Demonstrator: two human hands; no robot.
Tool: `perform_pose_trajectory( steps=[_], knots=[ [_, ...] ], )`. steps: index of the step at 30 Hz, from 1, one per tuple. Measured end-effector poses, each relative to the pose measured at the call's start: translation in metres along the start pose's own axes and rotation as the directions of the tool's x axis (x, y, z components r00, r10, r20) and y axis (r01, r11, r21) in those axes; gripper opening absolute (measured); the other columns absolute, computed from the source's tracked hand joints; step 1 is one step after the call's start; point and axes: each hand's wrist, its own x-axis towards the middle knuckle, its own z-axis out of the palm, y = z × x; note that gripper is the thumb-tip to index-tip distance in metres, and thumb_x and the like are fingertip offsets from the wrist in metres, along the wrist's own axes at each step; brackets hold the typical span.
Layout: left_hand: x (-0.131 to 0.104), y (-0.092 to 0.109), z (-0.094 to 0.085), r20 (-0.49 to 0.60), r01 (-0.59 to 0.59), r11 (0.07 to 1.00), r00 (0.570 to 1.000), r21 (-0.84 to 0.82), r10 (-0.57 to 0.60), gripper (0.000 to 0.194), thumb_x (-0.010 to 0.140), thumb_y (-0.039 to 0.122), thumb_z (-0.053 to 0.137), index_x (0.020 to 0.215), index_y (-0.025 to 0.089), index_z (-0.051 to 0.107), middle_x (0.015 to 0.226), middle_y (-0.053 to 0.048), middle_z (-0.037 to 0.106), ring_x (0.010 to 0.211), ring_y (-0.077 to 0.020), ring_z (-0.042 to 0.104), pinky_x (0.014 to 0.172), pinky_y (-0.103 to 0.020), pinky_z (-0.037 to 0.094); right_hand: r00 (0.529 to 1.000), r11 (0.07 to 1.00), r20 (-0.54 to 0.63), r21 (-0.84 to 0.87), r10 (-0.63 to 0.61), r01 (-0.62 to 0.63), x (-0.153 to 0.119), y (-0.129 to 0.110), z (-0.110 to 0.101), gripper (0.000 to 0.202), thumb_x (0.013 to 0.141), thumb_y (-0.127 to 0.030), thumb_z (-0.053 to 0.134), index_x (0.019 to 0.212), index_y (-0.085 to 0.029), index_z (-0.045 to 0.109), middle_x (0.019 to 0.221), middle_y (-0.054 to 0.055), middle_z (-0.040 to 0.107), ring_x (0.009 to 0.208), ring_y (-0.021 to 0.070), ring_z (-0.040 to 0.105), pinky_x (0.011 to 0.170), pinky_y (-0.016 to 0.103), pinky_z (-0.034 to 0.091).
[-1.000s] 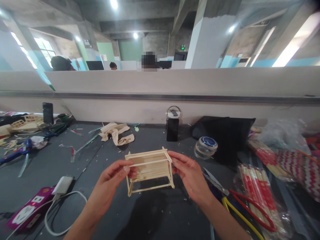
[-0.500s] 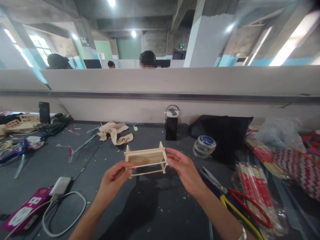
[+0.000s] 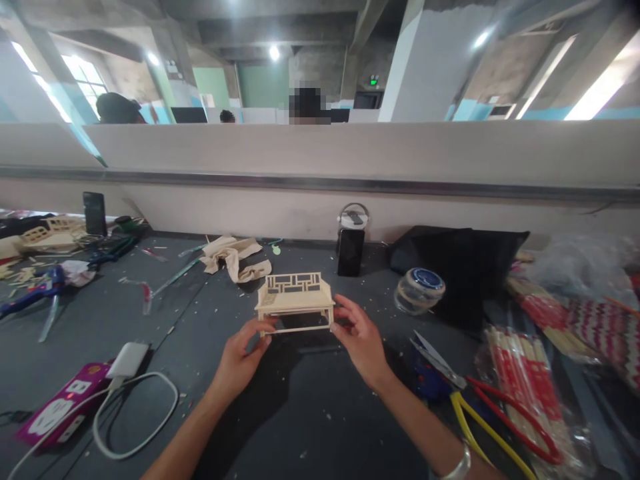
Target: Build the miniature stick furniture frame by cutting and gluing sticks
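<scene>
A small pale wooden model bench (image 3: pixel 295 303) with a lattice back and thin legs is held upright in front of me, its seat facing up. My left hand (image 3: pixel 245 357) pinches its left front leg between thumb and fingers. On the other side, my right hand (image 3: pixel 361 340) grips the right end near the leg, fingertips behind and thumb in front. Whether the legs touch the table is hard to make out. Scissors (image 3: pixel 440 360) with red and yellow handles lie beside my right forearm.
A lidded clear jar (image 3: pixel 419 291) and a phone (image 3: pixel 351 253) stand beyond my right hand. Crumpled brown paper (image 3: pixel 235 257) lies behind the bench. Wrapped sticks (image 3: pixel 525 373) are at right; a purple power strip (image 3: pixel 65 403) with a white charger (image 3: pixel 127 361) is at left.
The model bench has been tilted, so its seat top and lattice back now show instead of the underside. Both hands keep hold of it. The camera view has shifted slightly.
</scene>
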Motion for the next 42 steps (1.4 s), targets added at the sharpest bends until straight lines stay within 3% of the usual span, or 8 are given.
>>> perform_pose_trajectory(
  steps=[9, 13, 16, 20, 22, 27, 34, 42],
  knots=[
    [0.001, -0.008, -0.001, -0.001, -0.063, 0.993, 0.998, 0.097, 0.063, 0.012, 0.072, 0.018, 0.061, 0.063, 0.023, 0.069, 0.077, -0.004, 0.063, 0.086, -0.0227, 0.058, 0.086, -0.034, 0.043, 0.999, 0.986, -0.023, -0.166, -0.027, 0.023, -0.006, 0.004, 0.008, 0.045, 0.072, -0.019, 0.061, 0.116, -0.023, 0.063, 0.090, 0.002, 0.071, 0.081, 0.0211, 0.064, 0.070, 0.034, 0.049],
    [0.005, -0.003, -0.019, 0.167, 0.030, 0.998, 0.985, 0.064, -0.040, 0.016, 0.061, 0.012, 0.058, 0.051, 0.023, 0.064, 0.077, -0.003, 0.064, 0.089, -0.0244, 0.058, 0.090, -0.036, 0.042, 1.000, 0.994, -0.015, -0.109, 0.011, -0.012, -0.005, 0.006, 0.008, 0.045, 0.065, -0.015, 0.060, 0.109, -0.025, 0.066, 0.089, 0.001, 0.071, 0.081, 0.0213, 0.065, 0.076, 0.036, 0.050],
    [0.009, -0.001, -0.036, 0.283, 0.104, 0.994, 0.953, 0.038, -0.111, 0.015, 0.058, 0.010, 0.058, 0.051, 0.022, 0.065, 0.098, -0.005, 0.069, 0.098, -0.0267, 0.059, 0.092, -0.037, 0.042, 1.000, 0.998, 0.008, -0.053, 0.029, -0.028, -0.003, 0.010, 0.008, 0.044, 0.063, -0.014, 0.058, 0.106, -0.025, 0.067, 0.093, 0.001, 0.072, 0.084, 0.0218, 0.066, 0.082, 0.038, 0.050],
    [0.011, -0.008, -0.040, 0.096, 0.268, 0.941, 0.963, -0.207, -0.253, 0.003, 0.068, 0.019, 0.064, 0.066, 0.019, 0.067, 0.105, -0.007, 0.070, 0.100, -0.0250, 0.062, 0.090, -0.035, 0.045, 0.998, 0.998, 0.032, 0.025, 0.053, -0.053, -0.001, 0.015, 0.008, 0.054, 0.059, -0.010, 0.050, 0.108, -0.023, 0.066, 0.100, 0.003, 0.073, 0.092, 0.0222, 0.067, 0.087, 0.038, 0.049],
    [0.011, -0.012, -0.033, 0.015, 0.310, 0.885, 0.946, -0.349, -0.325, 0.015, 0.074, 0.029, 0.068, 0.085, 0.018, 0.070, 0.098, -0.008, 0.072, 0.092, -0.0219, 0.065, 0.088, -0.034, 0.047, 0.997, 0.996, 0.037, 0.064, 0.065, -0.067, -0.001, 0.015, 0.009, 0.058, 0.056, -0.009, 0.048, 0.109, -0.023, 0.066, 0.104, 0.003, 0.072, 0.097, 0.0227, 0.066, 0.091, 0.038, 0.047],
    [0.019, -0.006, -0.009, 0.074, 0.381, 0.786, 0.915, -0.486, -0.397, 0.036, 0.073, 0.039, 0.074, 0.100, 0.016, 0.070, 0.097, -0.010, 0.074, 0.086, -0.0216, 0.068, 0.077, -0.031, 0.051, 0.993, 0.984, 0.088, 0.151, 0.077, -0.090, 0.001, 0.006, 0.010, 0.056, 0.057, -0.010, 0.048, 0.107, -0.024, 0.068, 0.105, 0.002, 0.073, 0.096, 0.0222, 0.067, 0.091, 0.038, 0.048],
    [0.092, 0.000, -0.005, 0.063, 0.329, 0.808, 0.937, -0.489, -0.344, 0.021, 0.065, 0.024, 0.077, 0.085, 0.017, 0.074, 0.090, -0.008, 0.075, 0.082, -0.0224, 0.069, 0.071, -0.029, 0.052, 0.998, 0.978, 0.065, 0.208, 0.012, -0.026, 0.048, -0.008, 0.019, 0.054, 0.059, -0.010, 0.049, 0.108, -0.023, 0.067, 0.105, 0.001, 0.072, 0.096, 0.0206, 0.066, 0.089, 0.034, 0.048],
    [0.190, -0.037, 0.009, 0.046, 0.373, 0.837, 0.920, -0.401, -0.388, 0.027, 0.091, 0.030, 0.058, 0.112, 0.014, 0.059, 0.109, -0.008, 0.064, 0.090, -0.0190, 0.064, 0.076, -0.038, 0.055, 0.999, 1.000, -0.040, -0.007, -0.019, 0.018, 0.131, 0.021, 0.050, 0.020, 0.088, -0.023, 0.058, 0.106, -0.014, 0.063, 0.103, 0.005, 0.067, 0.093, 0.0197, 0.064, 0.082, 0.039, 0.052]
  ],
)
